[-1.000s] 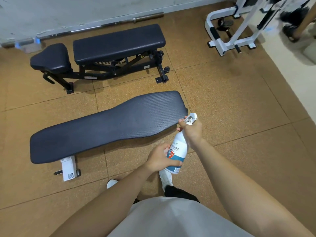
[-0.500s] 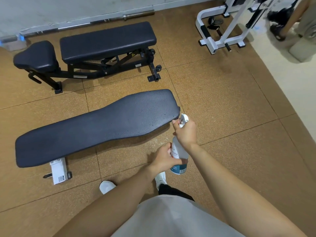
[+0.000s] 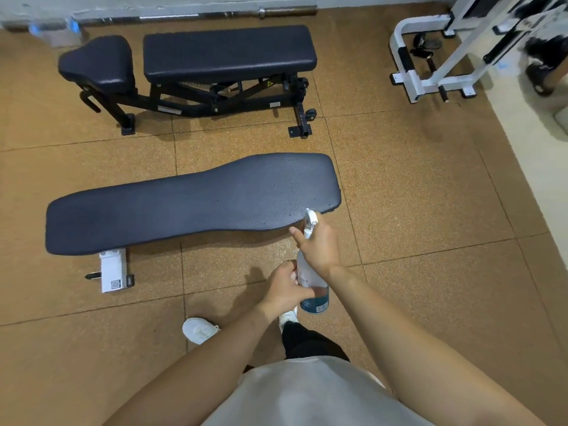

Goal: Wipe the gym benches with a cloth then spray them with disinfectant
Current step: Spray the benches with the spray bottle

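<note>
My left hand (image 3: 284, 285) grips the spray bottle (image 3: 316, 299) low, right hand (image 3: 319, 249) wraps its neck; label writing unreadable.

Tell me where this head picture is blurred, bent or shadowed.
Head view: the top right corner is smeared, the white rack soft there; floor seams bow from the wide lens; soft shadows lie under the near bench and far bench; the spray bottle, left hand and right hand look sharp.
</note>
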